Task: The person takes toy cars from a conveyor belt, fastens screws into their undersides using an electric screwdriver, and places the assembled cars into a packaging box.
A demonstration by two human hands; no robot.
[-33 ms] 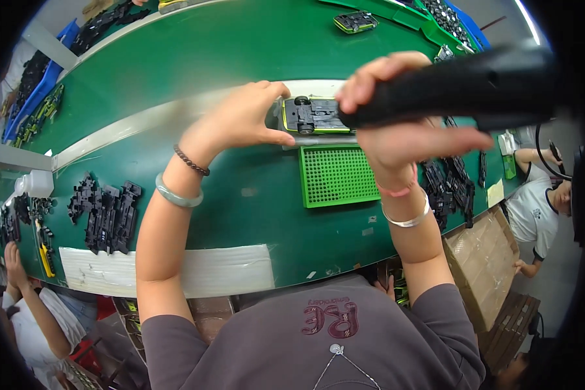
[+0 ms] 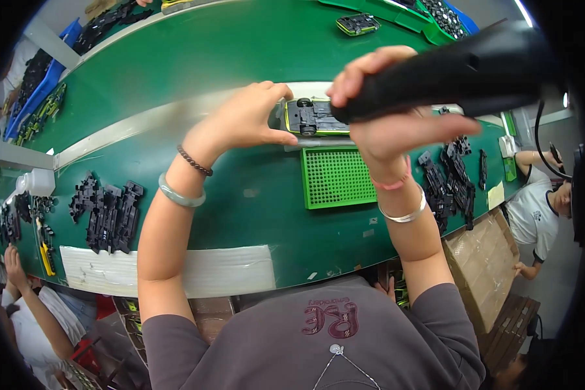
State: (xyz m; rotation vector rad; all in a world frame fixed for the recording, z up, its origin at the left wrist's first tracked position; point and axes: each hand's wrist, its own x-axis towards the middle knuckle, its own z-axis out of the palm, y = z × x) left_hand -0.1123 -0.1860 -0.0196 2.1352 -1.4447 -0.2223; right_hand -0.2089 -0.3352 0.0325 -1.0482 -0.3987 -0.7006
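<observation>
An upside-down toy car (image 2: pixel 313 118) with a black underside, wheels up and a yellow-green edge, lies on a pale strip across the table. My left hand (image 2: pixel 247 118) grips its left end, thumb on the near side and fingers on the far side. My right hand (image 2: pixel 387 133) is wrapped round a thick black electric screwdriver (image 2: pixel 455 78), thumb stretched along it. The tool's narrow end is over the car's right part; its tip and that part of the car are hidden. Just nearer to me is a green perforated tray (image 2: pixel 338 179).
Black plastic car chassis parts lie in piles at left (image 2: pixel 114 218) and right (image 2: pixel 439 185). Another upturned car (image 2: pixel 357 25) is at the far side. Yellow-handled pliers (image 2: pixel 45 250) lie far left. A co-worker (image 2: pixel 533 208) at right is by a cardboard box (image 2: pixel 481 266).
My right hand and the electric screwdriver have shifted slightly left and up in the picture, and the tool is tilted a bit more. My left hand keeps its grip on the toy car.
</observation>
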